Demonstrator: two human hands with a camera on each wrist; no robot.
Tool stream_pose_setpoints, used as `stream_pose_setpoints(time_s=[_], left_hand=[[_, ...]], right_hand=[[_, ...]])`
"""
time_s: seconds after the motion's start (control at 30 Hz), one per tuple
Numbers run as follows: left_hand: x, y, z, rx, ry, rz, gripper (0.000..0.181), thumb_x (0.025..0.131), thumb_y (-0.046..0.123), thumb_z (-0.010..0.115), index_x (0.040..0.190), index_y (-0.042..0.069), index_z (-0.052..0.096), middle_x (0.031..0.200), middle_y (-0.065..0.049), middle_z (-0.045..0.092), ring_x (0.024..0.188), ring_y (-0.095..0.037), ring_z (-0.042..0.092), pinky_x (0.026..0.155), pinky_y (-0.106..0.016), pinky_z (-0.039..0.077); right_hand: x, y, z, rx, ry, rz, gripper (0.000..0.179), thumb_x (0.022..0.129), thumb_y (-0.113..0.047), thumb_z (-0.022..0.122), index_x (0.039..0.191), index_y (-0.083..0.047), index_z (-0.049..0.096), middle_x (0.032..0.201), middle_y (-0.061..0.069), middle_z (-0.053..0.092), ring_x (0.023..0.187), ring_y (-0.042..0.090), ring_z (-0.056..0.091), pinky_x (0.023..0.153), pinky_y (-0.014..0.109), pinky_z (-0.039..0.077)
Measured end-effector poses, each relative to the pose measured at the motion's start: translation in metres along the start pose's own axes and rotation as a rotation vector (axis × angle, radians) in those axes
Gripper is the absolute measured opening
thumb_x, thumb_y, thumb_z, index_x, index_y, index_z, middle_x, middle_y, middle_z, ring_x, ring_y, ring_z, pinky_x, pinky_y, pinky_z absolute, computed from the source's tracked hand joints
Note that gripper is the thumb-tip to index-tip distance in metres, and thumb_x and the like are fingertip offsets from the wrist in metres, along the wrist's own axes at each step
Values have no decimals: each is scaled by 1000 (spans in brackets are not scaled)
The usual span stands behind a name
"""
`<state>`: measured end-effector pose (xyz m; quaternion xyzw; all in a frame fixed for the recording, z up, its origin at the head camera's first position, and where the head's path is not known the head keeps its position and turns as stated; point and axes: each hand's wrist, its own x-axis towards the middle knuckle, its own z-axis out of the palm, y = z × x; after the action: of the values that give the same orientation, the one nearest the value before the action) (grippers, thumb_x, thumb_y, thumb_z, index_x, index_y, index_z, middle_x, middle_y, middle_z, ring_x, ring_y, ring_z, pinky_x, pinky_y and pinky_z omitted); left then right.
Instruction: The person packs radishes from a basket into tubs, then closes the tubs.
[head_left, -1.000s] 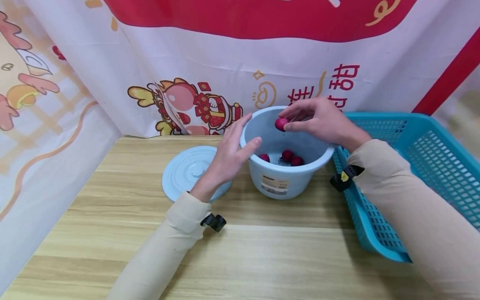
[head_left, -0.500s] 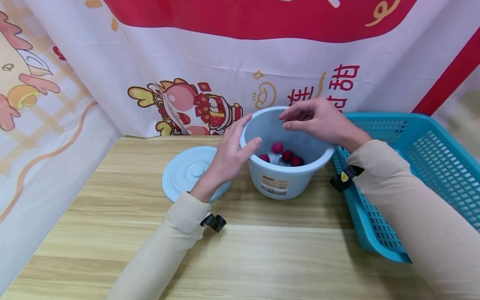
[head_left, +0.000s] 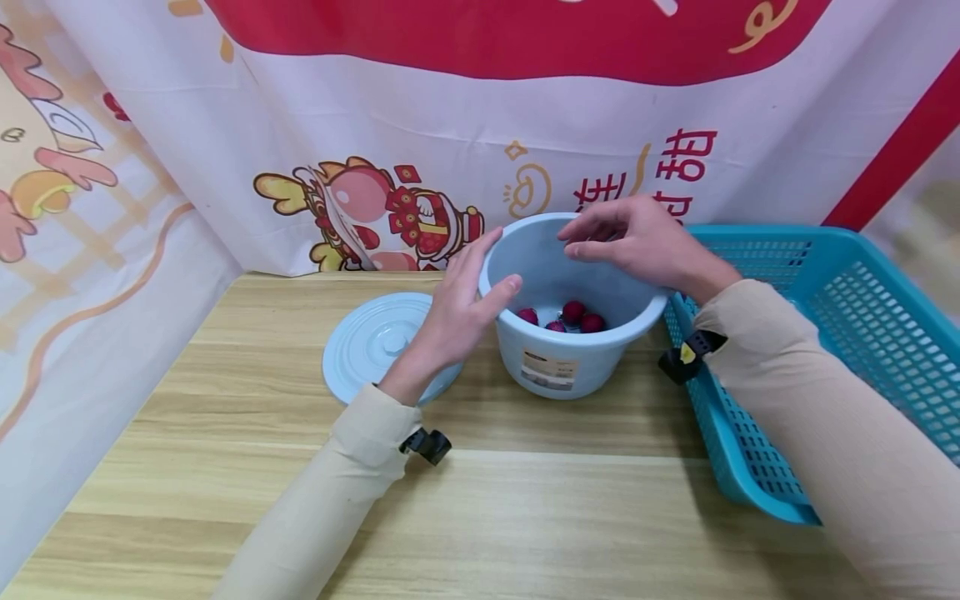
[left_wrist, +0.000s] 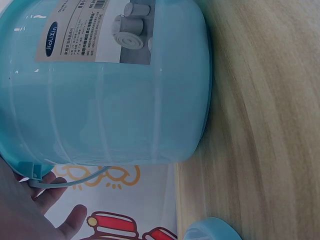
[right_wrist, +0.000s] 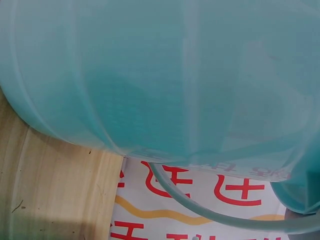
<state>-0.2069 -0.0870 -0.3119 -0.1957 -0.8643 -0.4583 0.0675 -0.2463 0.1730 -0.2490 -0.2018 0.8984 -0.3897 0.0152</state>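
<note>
A light blue plastic bucket (head_left: 603, 358) stands on the wooden table. Several small round red things that look like radishes (head_left: 573, 312) lie on its bottom. My left hand (head_left: 457, 312) rests against the bucket's left rim, fingers extended and thumb reaching over the edge. In the left wrist view, its fingers show beside the thin bail handle (left_wrist: 75, 183). Above the bucket's far right side hovers my right hand (head_left: 626, 237), fingers loosely bent with nothing between them. The right wrist view is mostly filled by the bucket wall (right_wrist: 150, 85).
The bucket's round blue lid (head_left: 367, 337) lies flat on the table (head_left: 525, 517), left of the bucket and partly behind my left wrist. A teal perforated basket (head_left: 765, 492) stands right beside the bucket, under my right forearm. A printed cloth (head_left: 420, 108) hangs behind.
My right hand has let go of a radish-like thing, which dropped into the bucket and rolled toward the near side among the others. Both hands have stayed in place.
</note>
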Motion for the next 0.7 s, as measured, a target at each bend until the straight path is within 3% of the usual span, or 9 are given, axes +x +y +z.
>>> stream_pose_setpoints(time_s=[0.2,0.37,0.57,0.7], left_hand=[[1,-1,0,2,-2,1,78,101,53,51,169,23,28,173,-4,33,153,-27,34,120,-61,41],[0,-1,0,2,-5,-7,78,101,53,51,169,23,28,172,-4,33,152,-27,35,119,-61,42],[0,-1,0,-10,2,-1,78,101,53,52,169,24,28,173,-3,33,153,-27,35,118,-62,44],[1,0,1,-13,6,0,78,100,54,52,169,25,28,173,-2,33,152,-26,36,117,-61,45]], right_hand=[[1,1,-1,4,0,3,34,96,-32,79,127,-18,78,124,7,77,104,24,67,84,28,56],[-2,0,-7,67,-1,26,38,96,-35,79,131,-19,76,127,5,76,109,23,71,90,28,59],[-10,-3,-24,158,37,36,43,94,-43,79,132,-23,75,123,1,76,110,26,73,88,31,62],[-17,3,-41,170,79,41,48,93,-45,79,136,-23,72,126,-1,75,110,24,72,85,26,62]])
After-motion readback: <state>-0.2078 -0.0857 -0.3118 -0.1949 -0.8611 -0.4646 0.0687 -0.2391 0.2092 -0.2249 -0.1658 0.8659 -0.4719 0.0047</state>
